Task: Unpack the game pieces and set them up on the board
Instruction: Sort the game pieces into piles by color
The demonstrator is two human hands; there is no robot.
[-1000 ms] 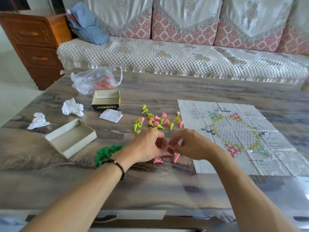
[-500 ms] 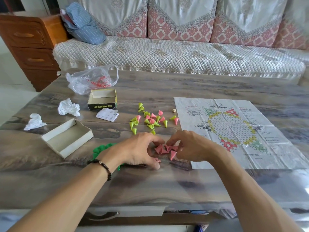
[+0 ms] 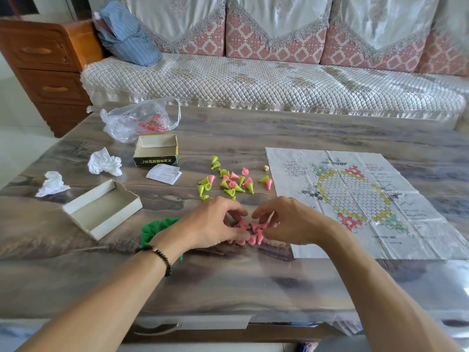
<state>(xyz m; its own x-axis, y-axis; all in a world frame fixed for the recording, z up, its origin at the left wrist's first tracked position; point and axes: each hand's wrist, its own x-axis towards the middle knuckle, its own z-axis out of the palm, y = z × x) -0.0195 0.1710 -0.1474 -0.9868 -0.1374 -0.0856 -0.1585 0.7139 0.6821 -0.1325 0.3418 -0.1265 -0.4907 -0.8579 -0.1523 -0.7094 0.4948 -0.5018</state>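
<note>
A small heap of pink cone pieces (image 3: 251,232) lies on the table between my two hands. My left hand (image 3: 212,226) curls round the heap from the left, thumb against the near pieces. From the right, my right hand (image 3: 291,222) closes its bent fingers over the same pieces. Behind my left wrist sits a pile of dark green cones (image 3: 153,228). Farther back, yellow-green and pink cones (image 3: 228,182) lie scattered and mixed. The paper game board (image 3: 368,199) is spread flat to the right with no pieces on it. A small die (image 3: 265,168) rests by its far left corner.
A white box lid (image 3: 101,209) lies at the left, the open box base (image 3: 156,149) behind it, with a folded leaflet (image 3: 164,174) beside. A plastic bag (image 3: 139,120) and two crumpled tissues (image 3: 105,162) (image 3: 52,184) sit at far left. A sofa (image 3: 253,85) runs behind the table.
Both hands have stayed at the pink pieces and pulled them into a tighter heap. My left hand has turned so its thumb lies along the near side.
</note>
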